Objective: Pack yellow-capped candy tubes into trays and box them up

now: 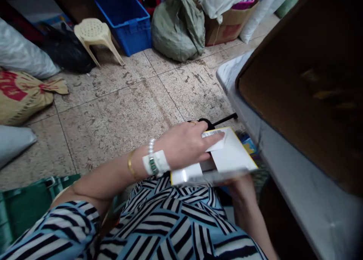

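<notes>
The left hand (185, 144) lies palm down over a white carton with yellow edges (234, 148), its index finger stretched out along a barcode label (211, 133) and its other fingers loosely bent; whether it grips anything I cannot tell. The right hand (242, 186) is at the carton's near right edge, blurred and partly covered by it, so how tightly its fingers close cannot be told. The carton sits between the two hands, above the patterned garment (176, 222), with a dark gap in it just below the left palm. On the left wrist are a white beaded bracelet (151, 146) and a green-stone bracelet (153, 165), with a gold bangle (131, 164) farther up the forearm. Right of the right hand stands a marble-patterned table (300, 203) bearing an open cardboard box (283, 63). Well beyond the left hand are a cream plastic stool (93, 28), a blue crate (134, 36) and a grey-green sack (178, 27).
</notes>
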